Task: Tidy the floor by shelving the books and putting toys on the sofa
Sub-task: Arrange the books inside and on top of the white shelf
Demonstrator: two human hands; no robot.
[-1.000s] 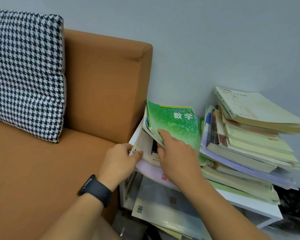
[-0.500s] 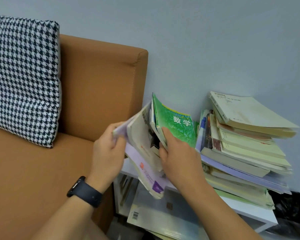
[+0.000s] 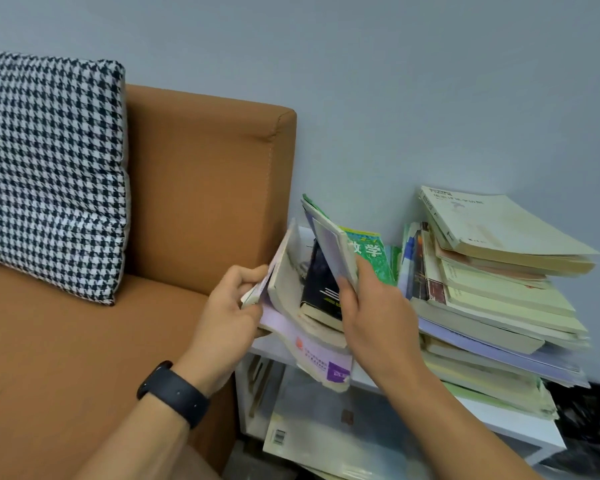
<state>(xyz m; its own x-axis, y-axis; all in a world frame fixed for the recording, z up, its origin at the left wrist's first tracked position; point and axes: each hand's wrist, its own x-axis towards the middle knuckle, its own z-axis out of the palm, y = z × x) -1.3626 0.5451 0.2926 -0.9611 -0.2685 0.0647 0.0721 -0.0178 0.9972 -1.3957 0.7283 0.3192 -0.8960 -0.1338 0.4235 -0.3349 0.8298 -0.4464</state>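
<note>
Head view, looking down at the gap between sofa and wall. Left hand [image 3: 229, 306], with a black wristband [image 3: 174, 393] on its wrist, pinches the outer edge of a thin lilac-covered paperback [image 3: 312, 355] — thumb on top, fingers curled round behind. Right hand [image 3: 371, 306] grips the other side of the same bundle, thumb pressed along the edge of a pale-covered book [image 3: 329, 244], fingers hidden behind. Between the two hands the bundle stands tilted and fanned open: the lilac book outermost on the left, a black-covered book [image 3: 319, 282] in the middle, a green textbook with white characters [image 3: 371, 252] at the back. The bundle's lower edge sits at the left end of a low white shelf unit [image 3: 520, 424], held up on edge rather than lying flat.

Just to the right, a leaning stack of cream and pale-green paperbacks [image 3: 492, 285] lies on the same shelf top — touching the green textbook or not, cannot tell. A large pale magazine [image 3: 326, 431] lies on the level below.

Left of the shelf: orange-brown upholstered sofa [image 3: 201, 188], black-and-white houndstooth cushion [image 3: 49, 174] propped against its back. Grey-blue wall [image 3: 395, 81] behind. Black plastic bag [image 3: 589, 420] at far right.
</note>
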